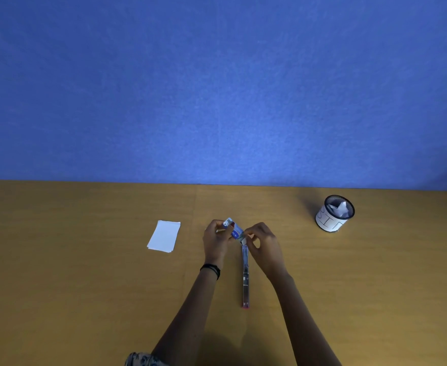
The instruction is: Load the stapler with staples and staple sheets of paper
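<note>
Here the left hand (215, 237) grips a small blue staple box (233, 228), with the fingers curled around it, and holds it above the table (85, 286). The right hand (263, 240) pinches the lower end of the same box with thumb and fingertips. Something pale shows there, but it is too small to tell if it is the flap or a strip of staples. Just under the two hands, between the forearms, the stapler (245, 281) lies on the table, and it seems to be opened out flat in one long line. The sheets of paper (164, 236) lie in a small pile well to the left, untouched. A mesh cup (334, 215) with crumpled paper inside stands far to the right. I judge that the step is taking staples out of the box, so the loading is not yet done. The next move needs a gentle pull, so the strip does not break, and then a careful laying of it into the open channel of the stapler.
</note>
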The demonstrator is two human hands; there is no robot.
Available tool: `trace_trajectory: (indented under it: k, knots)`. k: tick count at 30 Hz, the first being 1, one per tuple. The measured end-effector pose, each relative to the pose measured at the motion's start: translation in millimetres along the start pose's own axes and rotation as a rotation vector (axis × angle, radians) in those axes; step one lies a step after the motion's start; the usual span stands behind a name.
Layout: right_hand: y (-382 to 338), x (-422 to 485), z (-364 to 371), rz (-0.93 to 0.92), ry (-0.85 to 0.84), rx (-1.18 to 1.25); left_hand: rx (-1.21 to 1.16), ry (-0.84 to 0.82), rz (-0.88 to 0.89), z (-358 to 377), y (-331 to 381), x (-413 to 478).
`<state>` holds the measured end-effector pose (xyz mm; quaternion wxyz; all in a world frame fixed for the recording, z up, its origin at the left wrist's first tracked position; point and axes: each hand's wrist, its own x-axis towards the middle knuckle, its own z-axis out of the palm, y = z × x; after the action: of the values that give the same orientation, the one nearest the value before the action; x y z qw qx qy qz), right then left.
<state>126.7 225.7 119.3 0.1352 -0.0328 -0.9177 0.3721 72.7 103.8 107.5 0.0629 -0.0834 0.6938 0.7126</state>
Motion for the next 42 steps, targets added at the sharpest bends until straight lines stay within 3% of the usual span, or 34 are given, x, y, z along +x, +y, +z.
trace_trajectory:
  k: [21,42]
  knots:
    - [-6.5,1.1,-8.2,-0.033,-0.167,-0.212,-0.058,-0.001,-0.055,-6.9,-4.2,-4.1]
    - [0.2,0.6,-4.4,-0.078,-0.177,-0.275,-0.089,0.002,-0.090,-4.9,-4.9,-2.7]
